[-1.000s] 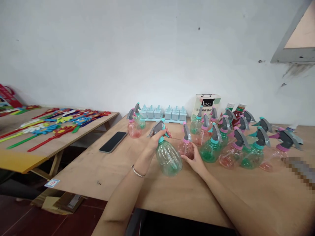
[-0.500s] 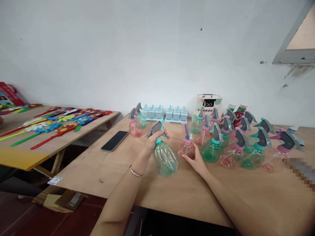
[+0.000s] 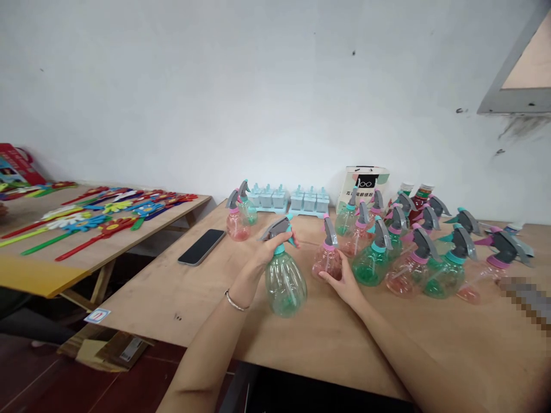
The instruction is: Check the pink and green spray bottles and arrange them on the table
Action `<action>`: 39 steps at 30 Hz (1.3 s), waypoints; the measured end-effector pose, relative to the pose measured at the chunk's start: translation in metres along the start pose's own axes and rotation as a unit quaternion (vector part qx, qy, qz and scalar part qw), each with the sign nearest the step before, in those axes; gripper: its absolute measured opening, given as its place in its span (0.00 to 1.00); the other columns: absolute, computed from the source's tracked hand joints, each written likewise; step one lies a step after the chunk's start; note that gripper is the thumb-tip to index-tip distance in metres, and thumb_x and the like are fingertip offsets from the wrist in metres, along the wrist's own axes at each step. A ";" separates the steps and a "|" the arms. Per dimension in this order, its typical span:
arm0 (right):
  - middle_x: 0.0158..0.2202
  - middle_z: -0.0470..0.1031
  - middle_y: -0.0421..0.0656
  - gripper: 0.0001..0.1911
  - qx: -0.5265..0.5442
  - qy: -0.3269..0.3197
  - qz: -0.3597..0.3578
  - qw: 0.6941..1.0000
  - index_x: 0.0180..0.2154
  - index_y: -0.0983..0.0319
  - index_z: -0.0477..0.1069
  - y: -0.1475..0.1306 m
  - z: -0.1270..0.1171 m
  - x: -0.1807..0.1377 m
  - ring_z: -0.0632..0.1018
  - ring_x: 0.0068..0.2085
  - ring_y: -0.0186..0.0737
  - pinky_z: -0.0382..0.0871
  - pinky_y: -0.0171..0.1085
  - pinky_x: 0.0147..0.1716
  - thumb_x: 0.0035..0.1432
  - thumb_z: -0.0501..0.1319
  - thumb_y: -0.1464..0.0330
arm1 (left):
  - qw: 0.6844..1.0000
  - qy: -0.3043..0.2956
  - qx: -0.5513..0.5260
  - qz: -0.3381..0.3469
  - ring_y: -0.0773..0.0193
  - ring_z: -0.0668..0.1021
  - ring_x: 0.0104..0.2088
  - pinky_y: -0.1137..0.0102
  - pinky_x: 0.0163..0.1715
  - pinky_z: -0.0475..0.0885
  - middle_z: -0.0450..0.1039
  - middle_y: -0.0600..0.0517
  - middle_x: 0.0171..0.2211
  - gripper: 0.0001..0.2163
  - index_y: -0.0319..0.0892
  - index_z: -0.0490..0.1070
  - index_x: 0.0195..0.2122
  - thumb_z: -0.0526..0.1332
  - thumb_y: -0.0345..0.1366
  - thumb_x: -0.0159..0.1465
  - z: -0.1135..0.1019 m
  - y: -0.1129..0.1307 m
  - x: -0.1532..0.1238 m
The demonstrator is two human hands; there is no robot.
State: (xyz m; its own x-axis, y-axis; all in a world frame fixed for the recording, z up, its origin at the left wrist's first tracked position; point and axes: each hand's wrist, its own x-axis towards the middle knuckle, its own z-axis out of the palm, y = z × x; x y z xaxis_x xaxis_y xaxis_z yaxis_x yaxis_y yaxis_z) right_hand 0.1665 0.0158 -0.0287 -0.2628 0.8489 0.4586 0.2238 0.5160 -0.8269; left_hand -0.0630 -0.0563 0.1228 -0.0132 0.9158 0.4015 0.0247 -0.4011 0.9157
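My left hand [image 3: 269, 250] is wrapped around the neck of a clear green spray bottle [image 3: 286, 284], which has a grey trigger head and a turquoise collar. Fingers of that hand curl over by the trigger; the bottle leans slightly. To its right, my right hand [image 3: 342, 279] grips the lower side of a pink spray bottle [image 3: 326, 260] with a pink collar, upright on the table. Close by on the right stands another green spray bottle [image 3: 371, 267], and beyond it a pink spray bottle [image 3: 407, 277].
Several more pink and green spray bottles [image 3: 445, 275] crowd the table's right side. Pale blue ice-pop moulds [image 3: 303, 202] and a printed box [image 3: 361, 186] stand along the wall. A phone [image 3: 201, 246] lies left. Colourful hand-shaped clappers [image 3: 114, 225] cover the neighbouring table.
The green bottle in my left hand has swung a little left and more upright, its base slightly lower. My right hand stays on the pink bottle.
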 end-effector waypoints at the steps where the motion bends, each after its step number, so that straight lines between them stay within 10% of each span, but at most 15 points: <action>1: 0.66 0.61 0.52 0.43 0.001 0.001 0.002 1.000 0.64 0.57 0.53 0.000 0.000 0.000 0.64 0.67 0.54 0.54 0.56 0.67 0.53 0.68 0.53 | 1.000 -0.009 -0.012 -0.002 0.55 0.79 0.38 0.61 0.50 0.70 0.78 0.49 0.28 0.11 0.43 0.76 0.24 0.64 0.45 0.55 0.000 0.001 0.000; 5: 0.66 0.61 0.51 0.42 0.006 -0.002 0.003 1.000 0.64 0.56 0.52 0.000 0.000 0.000 0.63 0.67 0.53 0.54 0.56 0.68 0.54 0.68 0.53 | 0.999 0.009 -0.029 0.022 0.54 0.78 0.45 0.61 0.54 0.68 0.80 0.50 0.36 0.10 0.44 0.77 0.32 0.67 0.44 0.54 0.003 0.005 -0.001; 12: 0.66 0.61 0.51 0.43 0.001 0.006 0.009 1.000 0.64 0.56 0.53 0.001 0.000 -0.001 0.64 0.67 0.54 0.54 0.57 0.67 0.53 0.68 0.53 | 0.998 0.038 0.042 0.024 0.57 0.76 0.34 0.62 0.48 0.68 0.73 0.51 0.24 0.15 0.44 0.71 0.18 0.62 0.47 0.56 -0.001 0.009 -0.004; 18: 0.67 0.60 0.51 0.44 0.012 0.001 0.019 1.000 0.64 0.56 0.52 -0.001 0.001 0.000 0.63 0.68 0.53 0.54 0.56 0.68 0.52 0.68 0.53 | 0.997 0.054 0.036 0.037 0.55 0.77 0.45 0.61 0.54 0.66 0.79 0.50 0.37 0.10 0.45 0.78 0.33 0.65 0.45 0.57 -0.013 0.001 -0.005; 25: 0.66 0.62 0.51 0.43 0.009 0.003 0.015 1.000 0.64 0.56 0.54 -0.004 -0.001 0.000 0.64 0.67 0.54 0.54 0.57 0.67 0.52 0.69 0.54 | 0.982 0.145 0.091 0.083 0.56 0.75 0.37 0.62 0.52 0.67 0.73 0.50 0.28 0.14 0.46 0.73 0.19 0.63 0.45 0.60 -0.023 -0.001 -0.010; 30: 0.66 0.61 0.51 0.44 0.007 0.003 0.007 1.000 0.64 0.56 0.53 -0.001 0.000 -0.001 0.64 0.67 0.53 0.55 0.56 0.67 0.52 0.69 0.54 | 0.971 0.141 0.182 0.066 0.55 0.77 0.40 0.62 0.49 0.71 0.77 0.50 0.33 0.11 0.47 0.79 0.38 0.68 0.44 0.56 -0.067 0.002 -0.016; 39: 0.66 0.61 0.52 0.43 0.004 -0.010 0.014 1.000 0.64 0.57 0.53 -0.007 0.001 -0.002 0.63 0.68 0.54 0.54 0.57 0.68 0.52 0.68 0.54 | 0.913 0.352 0.206 0.012 0.56 0.79 0.41 0.63 0.47 0.75 0.79 0.50 0.34 0.13 0.40 0.78 0.36 0.70 0.39 0.50 -0.169 -0.036 -0.012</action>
State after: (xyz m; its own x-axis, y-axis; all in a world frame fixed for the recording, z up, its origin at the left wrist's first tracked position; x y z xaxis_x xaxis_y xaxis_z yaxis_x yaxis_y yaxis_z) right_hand 0.1642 0.0102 -0.0240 -0.2757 0.8604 0.4286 0.2233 0.4910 -0.8421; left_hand -0.2328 -0.0563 0.0884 -0.6428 0.6078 0.4662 0.4049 -0.2470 0.8803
